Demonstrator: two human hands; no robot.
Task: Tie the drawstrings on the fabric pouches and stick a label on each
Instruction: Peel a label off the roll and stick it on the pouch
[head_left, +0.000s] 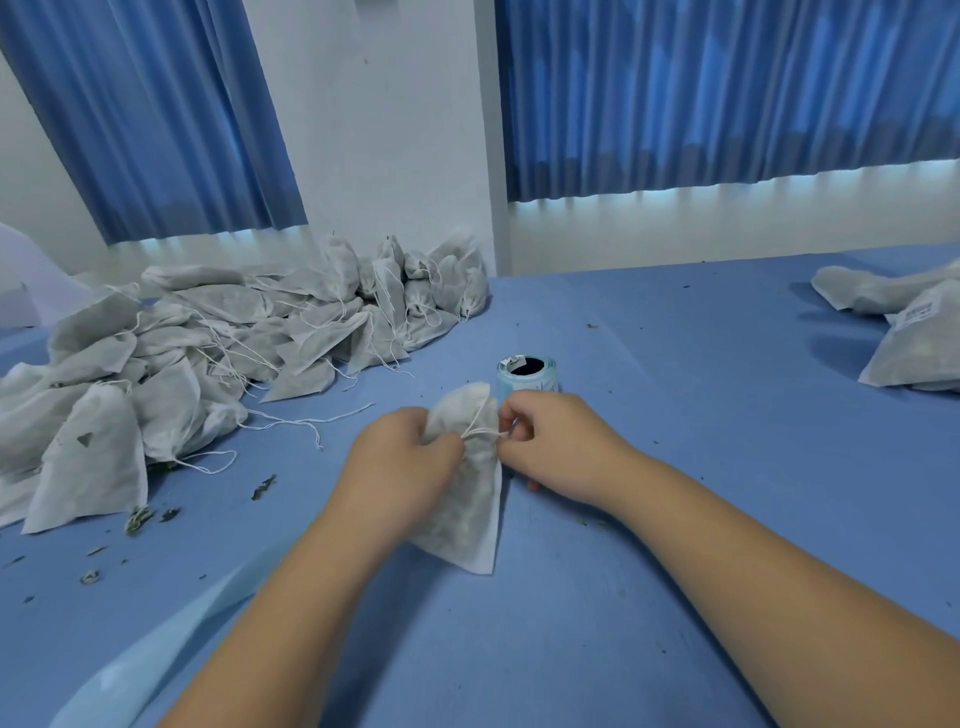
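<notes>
A white fabric pouch (467, 514) filled with dried herbs stands tilted on the blue table cover between my hands. My left hand (400, 462) pinches its gathered neck from the left. My right hand (550, 441) grips the white drawstring (483, 432) pulled out to the right of the neck. A roll of labels (527, 376) stands upright just behind the pouch. A large heap of unlabelled pouches (208, 343) with loose strings lies to the left. Labelled pouches (914, 338) lie at the far right.
The table is covered by a blue cloth (675, 415), strewn with dried herb crumbs (140, 517) near the left heap. A pale sheet (156, 654) lies at the front left edge. Blue curtains and a white wall stand behind the table.
</notes>
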